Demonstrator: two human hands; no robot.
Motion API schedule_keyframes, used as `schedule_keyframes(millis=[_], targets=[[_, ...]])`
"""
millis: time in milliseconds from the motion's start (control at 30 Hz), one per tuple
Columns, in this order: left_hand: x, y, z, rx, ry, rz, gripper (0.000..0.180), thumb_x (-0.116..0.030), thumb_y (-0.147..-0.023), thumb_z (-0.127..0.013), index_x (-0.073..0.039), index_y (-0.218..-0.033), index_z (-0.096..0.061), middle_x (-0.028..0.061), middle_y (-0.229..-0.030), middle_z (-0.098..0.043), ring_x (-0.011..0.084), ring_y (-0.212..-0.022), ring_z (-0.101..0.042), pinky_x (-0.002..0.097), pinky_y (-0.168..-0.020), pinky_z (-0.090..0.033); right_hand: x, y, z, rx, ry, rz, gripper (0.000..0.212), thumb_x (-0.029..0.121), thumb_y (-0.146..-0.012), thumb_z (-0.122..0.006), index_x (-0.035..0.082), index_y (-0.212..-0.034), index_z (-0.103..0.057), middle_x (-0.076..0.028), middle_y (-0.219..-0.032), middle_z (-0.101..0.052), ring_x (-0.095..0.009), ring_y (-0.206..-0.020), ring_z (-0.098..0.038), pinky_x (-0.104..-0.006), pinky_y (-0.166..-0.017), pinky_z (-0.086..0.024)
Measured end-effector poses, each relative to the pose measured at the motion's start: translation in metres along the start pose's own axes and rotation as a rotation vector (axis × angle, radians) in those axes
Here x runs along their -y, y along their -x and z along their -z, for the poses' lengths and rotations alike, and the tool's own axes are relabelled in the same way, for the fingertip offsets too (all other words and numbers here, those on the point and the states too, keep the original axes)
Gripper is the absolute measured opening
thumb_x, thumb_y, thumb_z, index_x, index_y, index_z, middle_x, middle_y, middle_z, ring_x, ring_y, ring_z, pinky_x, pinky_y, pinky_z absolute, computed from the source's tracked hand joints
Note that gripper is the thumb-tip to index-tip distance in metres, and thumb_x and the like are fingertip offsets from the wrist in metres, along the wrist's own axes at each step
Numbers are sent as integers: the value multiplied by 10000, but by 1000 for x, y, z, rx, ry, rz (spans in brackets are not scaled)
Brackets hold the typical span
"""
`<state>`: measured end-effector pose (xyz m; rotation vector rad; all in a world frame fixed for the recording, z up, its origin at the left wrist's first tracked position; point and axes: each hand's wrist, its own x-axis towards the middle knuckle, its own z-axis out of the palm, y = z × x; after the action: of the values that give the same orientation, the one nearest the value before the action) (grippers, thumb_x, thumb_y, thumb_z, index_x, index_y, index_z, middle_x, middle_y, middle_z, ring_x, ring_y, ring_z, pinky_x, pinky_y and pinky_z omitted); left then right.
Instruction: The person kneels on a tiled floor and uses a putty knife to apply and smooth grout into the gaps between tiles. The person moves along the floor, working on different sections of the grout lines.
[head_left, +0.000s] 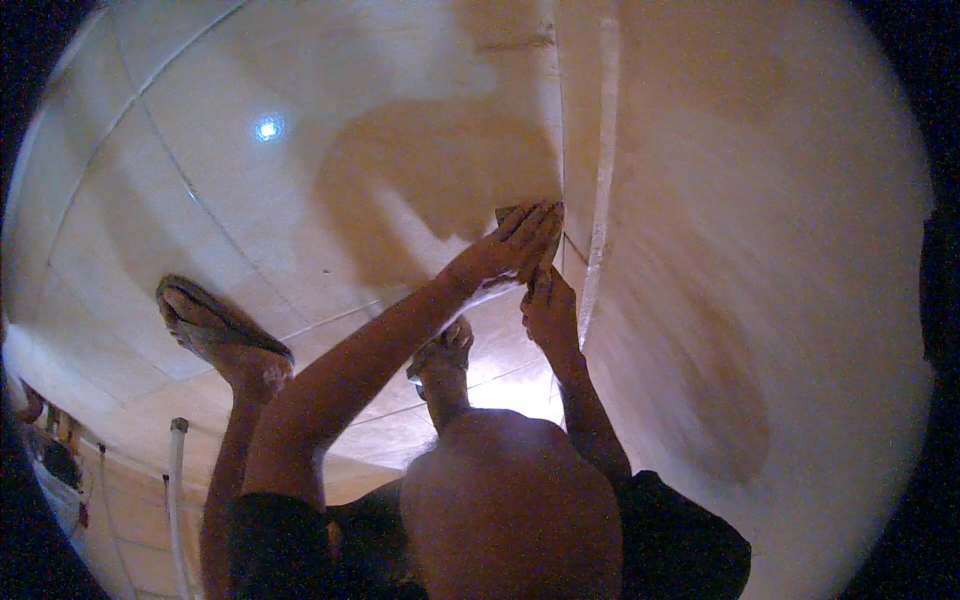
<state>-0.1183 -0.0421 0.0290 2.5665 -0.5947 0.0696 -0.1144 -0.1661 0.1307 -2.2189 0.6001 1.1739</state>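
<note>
Low down where the tiled floor meets the wall, both hands are on one flat, dark-edged tool [506,214] that looks like a scraper. My left hand [508,246] lies over its wide end with the fingers stretched out flat and close together, pressing toward the floor-wall corner. Just nearer to me, my right hand [550,308] has its fingers wrapped round the tool's narrow end. Most of the tool is hidden under the hands, so its exact kind is unclear. White smears mark the underside of my left wrist.
To the right rises a beige wall [690,330] with a pale strip [603,130] along its base. Pale floor tiles [240,190] with visible joints spread to the left. My sandalled foot [215,325] stands at left. A white pole [177,490] is at lower left.
</note>
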Motion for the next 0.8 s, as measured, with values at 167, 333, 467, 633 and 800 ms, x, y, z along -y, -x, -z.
schedule_keyframes(millis=[167,333,467,633,800], targets=[[-35,5,-1,2,-112,110,620,-324,-839,-539,33,-1345,-537,203,-1419,-512,367,-1350,-442,472,-1150,-337,-87,-14,0,-195,401,458,409,417,-1062,-339,70,-976,-538,-27,-553,-484,-114,-391,-464,-288,-350,-393],[1,0,-14,-180,75,138,581,-316,-841,-556,47,-1294,-580,210,-1402,-523,374,-1313,-469,472,-1146,-343,-12,-17,3,-7,218,252,400,394,-1063,-339,50,-1011,-537,-36,-563,-500,-119,-404,-485,-295,-356,-408],[-29,-3,-9,-84,219,167,519,-240,-796,-596,25,-1242,-586,182,-1276,-574,344,-1177,-538,494,-1035,-424,-1,3,11,9,217,83,403,400,-1062,-344,48,-1017,-533,-39,-573,-510,-119,-409,-489,-297,-356,-412],[-35,3,-11,-229,417,244,526,-282,-781,-607,26,-1208,-624,166,-1279,-571,356,-1232,-500,472,-1115,-382,-39,-9,16,-24,335,308,429,437,-1053,-371,45,-1001,-538,-38,-585,-523,-119,-414,-495,-294,-359,-415],[32,-19,20,-262,325,214,561,-179,-708,-645,18,-1231,-592,186,-1227,-592,345,-1130,-566,456,-984,-483,22,-35,1,-61,296,424,434,443,-1045,-391,46,-974,-550,-44,-566,-523,-131,-418,-511,-299,-362,-421]])
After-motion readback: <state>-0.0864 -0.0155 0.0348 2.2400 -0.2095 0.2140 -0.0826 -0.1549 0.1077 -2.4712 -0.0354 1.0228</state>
